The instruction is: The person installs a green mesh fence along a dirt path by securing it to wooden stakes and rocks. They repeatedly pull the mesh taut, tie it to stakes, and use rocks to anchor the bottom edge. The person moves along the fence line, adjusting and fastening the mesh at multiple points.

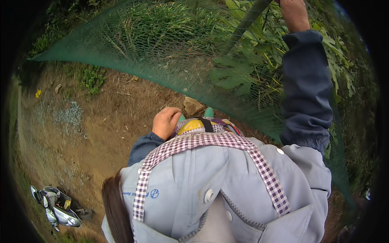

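Observation:
My right arm, in a dark blue sleeve, stretches up and forward, and my right hand (294, 15) is at the top edge of the picture beside the upper end of a slanted pole (250, 19). Its fingers are mostly cut off by the edge. A green mesh net (162, 69) hangs across the view around the pole, its lower border stretched from far left to near right. My left hand (164, 123) is low beside my checked apron (194, 140), its fingers curled closed; anything inside them is hidden.
Leafy plants (279, 69) and tufts of long grass (162, 24) grow behind the net. A rock (192, 106) lies just ahead of my green shoes (208, 112). Bare soil (113, 109) spreads to the left, where a parked motor scooter (60, 210) stands at lower left.

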The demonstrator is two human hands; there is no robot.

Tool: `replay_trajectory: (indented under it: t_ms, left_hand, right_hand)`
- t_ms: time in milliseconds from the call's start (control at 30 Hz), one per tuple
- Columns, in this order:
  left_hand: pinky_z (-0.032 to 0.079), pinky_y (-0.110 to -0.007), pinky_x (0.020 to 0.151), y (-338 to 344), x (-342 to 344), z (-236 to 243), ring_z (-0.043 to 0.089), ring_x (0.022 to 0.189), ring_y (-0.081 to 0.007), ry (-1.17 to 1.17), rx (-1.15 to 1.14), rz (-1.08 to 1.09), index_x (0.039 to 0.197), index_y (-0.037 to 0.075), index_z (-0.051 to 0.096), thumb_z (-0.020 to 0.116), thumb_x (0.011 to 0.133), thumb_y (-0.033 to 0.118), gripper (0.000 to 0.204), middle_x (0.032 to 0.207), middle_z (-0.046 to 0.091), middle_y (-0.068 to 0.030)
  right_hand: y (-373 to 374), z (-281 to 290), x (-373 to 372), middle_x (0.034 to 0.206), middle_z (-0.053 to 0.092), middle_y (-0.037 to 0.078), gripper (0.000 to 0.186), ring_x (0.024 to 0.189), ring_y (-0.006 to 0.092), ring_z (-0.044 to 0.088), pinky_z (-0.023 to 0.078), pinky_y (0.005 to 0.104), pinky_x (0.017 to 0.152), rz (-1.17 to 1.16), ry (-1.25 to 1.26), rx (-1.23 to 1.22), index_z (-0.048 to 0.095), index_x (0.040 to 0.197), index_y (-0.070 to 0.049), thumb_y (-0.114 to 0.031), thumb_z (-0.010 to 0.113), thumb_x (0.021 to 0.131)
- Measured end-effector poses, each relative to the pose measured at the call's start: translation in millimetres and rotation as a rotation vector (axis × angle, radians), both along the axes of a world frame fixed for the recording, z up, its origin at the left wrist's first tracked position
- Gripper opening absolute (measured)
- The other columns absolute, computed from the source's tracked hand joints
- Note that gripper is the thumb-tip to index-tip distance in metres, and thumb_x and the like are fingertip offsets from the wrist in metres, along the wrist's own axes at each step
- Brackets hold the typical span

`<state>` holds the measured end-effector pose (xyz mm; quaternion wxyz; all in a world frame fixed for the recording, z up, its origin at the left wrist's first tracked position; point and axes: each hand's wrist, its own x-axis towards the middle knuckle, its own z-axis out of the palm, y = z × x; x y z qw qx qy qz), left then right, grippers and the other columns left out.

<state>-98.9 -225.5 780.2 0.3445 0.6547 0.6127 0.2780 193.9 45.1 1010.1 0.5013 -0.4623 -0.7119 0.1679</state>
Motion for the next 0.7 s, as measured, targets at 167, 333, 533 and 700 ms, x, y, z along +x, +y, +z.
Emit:
replay_trajectory:
  t_ms: [167,333,533,700]
  left_hand:
    - [0.049,-0.033,0.069,67,-7,84,0.063,0.080,-0.0251,-0.048,0.273,-0.062,0.094,0.002,0.065,0.062,0.083,0.007,0.013,0.088,0.064,-0.0117]
    - [0.050,-0.028,0.075,169,-22,205,0.062,0.085,-0.0164,-0.111,0.503,-0.157,0.103,0.001,0.065,0.060,0.090,0.013,0.018,0.090,0.066,-0.0066]
    - [0.051,-0.026,0.081,287,42,285,0.063,0.087,-0.0118,-0.377,0.084,-0.269,0.110,0.004,0.063,0.063,0.088,0.023,0.028,0.098,0.066,-0.0043]
    - [0.051,-0.021,0.078,322,98,295,0.063,0.086,-0.0099,-0.466,-0.195,-0.571,0.108,0.004,0.063,0.064,0.088,0.023,0.028,0.098,0.066,-0.0047]
  right_hand:
    - [5,16,22,0.116,0.057,-0.001,0.037,0.106,0.0120,0.053,0.045,0.0355,0.090,0.342,0.121,-0.291,0.051,0.125,-0.007,-0.030,0.048,0.097]
    - [15,51,44,0.111,0.059,0.006,0.028,0.101,0.0174,0.055,0.046,0.0382,0.082,0.540,0.286,-0.685,0.055,0.119,-0.003,-0.016,0.042,0.098]
    - [33,44,44,0.110,0.057,0.006,0.030,0.103,0.0197,0.053,0.048,0.0402,0.082,0.586,0.406,-0.899,0.057,0.115,-0.005,-0.025,0.047,0.095]
    - [39,44,47,0.109,0.058,0.007,0.030,0.103,0.0194,0.053,0.046,0.0422,0.084,0.783,0.414,-0.948,0.058,0.114,-0.003,-0.024,0.052,0.093]
